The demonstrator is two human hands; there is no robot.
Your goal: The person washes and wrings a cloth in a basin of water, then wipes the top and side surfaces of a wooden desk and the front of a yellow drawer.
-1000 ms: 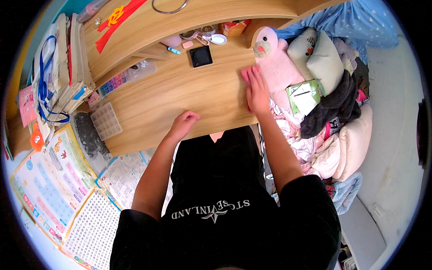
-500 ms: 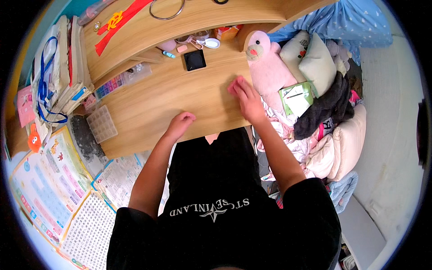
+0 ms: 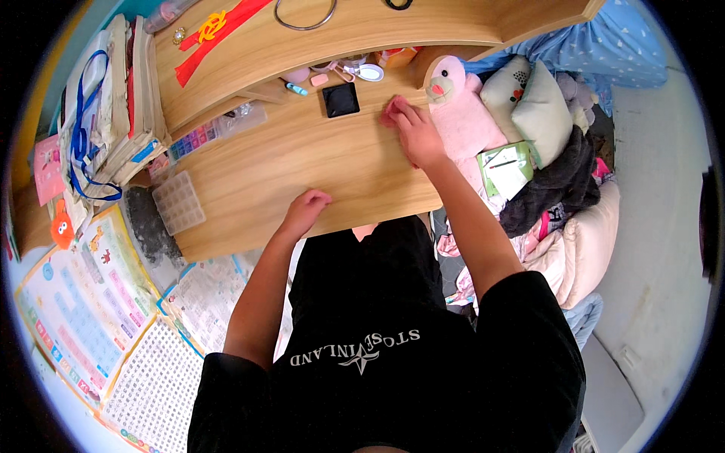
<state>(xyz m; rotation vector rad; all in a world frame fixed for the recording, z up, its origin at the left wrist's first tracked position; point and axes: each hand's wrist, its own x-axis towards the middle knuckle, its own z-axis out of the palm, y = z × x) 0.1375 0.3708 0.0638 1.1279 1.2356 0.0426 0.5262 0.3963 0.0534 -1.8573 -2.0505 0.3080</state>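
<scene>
- The right hand [image 3: 411, 134] lies flat on the wooden worktop [image 3: 302, 162], palm down, its fingers [image 3: 394, 113] stretched forward and close together; it grips nothing.
- Just right of that hand, touching or nearly touching its outer edge, lies a pink plush toy [image 3: 457, 113] with an orange beak, its head past the fingertips.
- Ahead and to the left of the right hand's fingertips sits a small black square pad [image 3: 341, 100], near but apart from them.
- Beyond the pad, under the shelf edge, lie a round white compact [image 3: 370, 72], a small pink eraser-like piece [image 3: 319, 80] and a short teal stick [image 3: 297, 89].
- The left hand [image 3: 306, 211] rests at the near edge of the worktop, fingers curled loosely inward into a soft fist; whether it encloses anything cannot be told.
- Well to the left of the left hand a clear plastic compartment box [image 3: 179, 202] sits on the worktop's corner.
- Further left stands a stack of books [image 3: 124, 106] with a blue lanyard [image 3: 79, 143] draped over it.
- On the shelf above, a metal ring [image 3: 306, 13] and a red ribbon [image 3: 215, 34] lie well apart from both hands.
</scene>
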